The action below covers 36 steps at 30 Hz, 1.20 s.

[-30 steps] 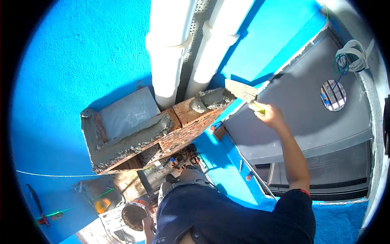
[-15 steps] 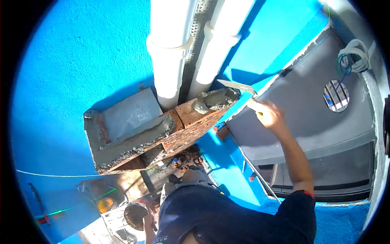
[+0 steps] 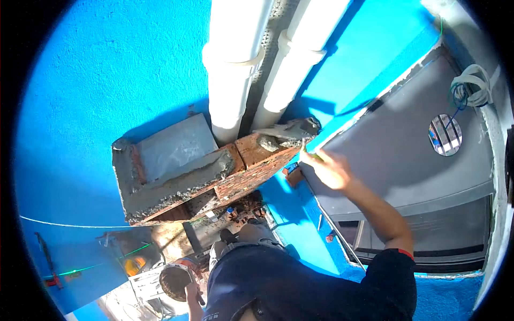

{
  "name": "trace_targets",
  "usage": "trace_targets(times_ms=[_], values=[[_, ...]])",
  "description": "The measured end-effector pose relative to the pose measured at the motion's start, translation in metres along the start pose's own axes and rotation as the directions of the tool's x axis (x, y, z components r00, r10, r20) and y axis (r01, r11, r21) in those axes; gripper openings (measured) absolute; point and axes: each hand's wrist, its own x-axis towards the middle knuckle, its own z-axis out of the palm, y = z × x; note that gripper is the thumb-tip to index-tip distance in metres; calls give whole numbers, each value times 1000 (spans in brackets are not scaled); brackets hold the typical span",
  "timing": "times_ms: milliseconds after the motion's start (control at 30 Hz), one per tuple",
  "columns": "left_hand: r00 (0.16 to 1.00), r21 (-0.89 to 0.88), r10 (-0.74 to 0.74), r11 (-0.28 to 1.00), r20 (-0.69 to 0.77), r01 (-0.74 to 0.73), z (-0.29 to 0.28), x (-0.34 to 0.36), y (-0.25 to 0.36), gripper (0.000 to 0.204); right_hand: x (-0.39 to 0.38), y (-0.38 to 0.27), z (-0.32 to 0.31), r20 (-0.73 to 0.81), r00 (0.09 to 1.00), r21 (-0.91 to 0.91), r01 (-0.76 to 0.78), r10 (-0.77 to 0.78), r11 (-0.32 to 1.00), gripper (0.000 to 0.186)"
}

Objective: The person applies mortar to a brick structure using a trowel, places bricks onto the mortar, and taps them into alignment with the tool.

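A low brick wall [image 3: 257, 170] stands in front of me, with wet grey mortar [image 3: 166, 193] spread along its left and front top edges. My right hand [image 3: 333, 170] is closed round the handle of a trowel [image 3: 276, 131]. Its blade lies flat over the mortar at the wall's right end, beside a small grey lump [image 3: 267, 142]. Low at the left, my left hand [image 3: 193, 295] grips the side of a round bucket [image 3: 163, 272] with dark grey stuff inside. The fingers of that hand are partly hidden.
Two white pipes [image 3: 234, 75] rise behind the wall against a blue wall [image 3: 123, 64]. On the right is a grey panel [image 3: 385, 144] with a round barred opening and a cable coil [image 3: 474, 85]. A string [image 3: 75, 223] crosses the left. Brick rubble lies below.
My right hand has moved left and down, bringing the trowel blade from the air beyond the wall's right end onto the mortar there. The left hand still holds the bucket.
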Motion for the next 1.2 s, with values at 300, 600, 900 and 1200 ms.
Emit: trace_targets(times_ms=[300, 600, 900, 1200], values=[[992, 24, -125, 992, -14, 125, 8, 1, -6, 17, -25, 16, -24, -155, 909, 65, -381, 386, 922, 44], [955, 346, 282, 891, 87, -295, -25, 48, 4, 19, -13, -68, -25, 160, 911, 146, -402, 379, 904, 48], [957, 241, 274, 926, 95, -289, -20, 19, 42, 18, -29, -38, -22, 70, 833, 14, -550, 548, 835, 41], [999, 152, 39, 987, 29, -43, -20, 17, 10, 18, -17, -57, -23, 44, 777, 162, -626, 628, 763, 44]])
